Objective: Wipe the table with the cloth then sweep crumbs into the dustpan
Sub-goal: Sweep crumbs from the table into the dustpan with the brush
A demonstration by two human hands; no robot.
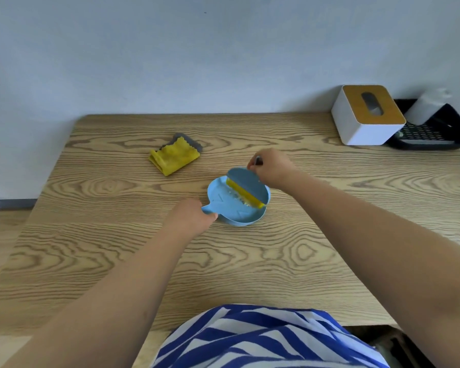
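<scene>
Here, the left hand [194, 215] fingers curl round the handle of one blue dustpan [238, 208]; the right hand [272, 168] fingers pinch one blue brush [246, 187], its yellow bristles inside the pan. One yellow cloth [174, 159] lies at ten o'clock on the surface [117, 248].

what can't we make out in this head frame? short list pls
- Crumbs in the dustpan: a pale speckle by the yellow bristles, too small to count.
- Brush handle: covered by the right hand.
- Dustpan handle end: wrapped by the left hand.
- White object in the black basket: blurred at the right edge, no identifying it.
- Tissue box contents: dark slot only.
</scene>
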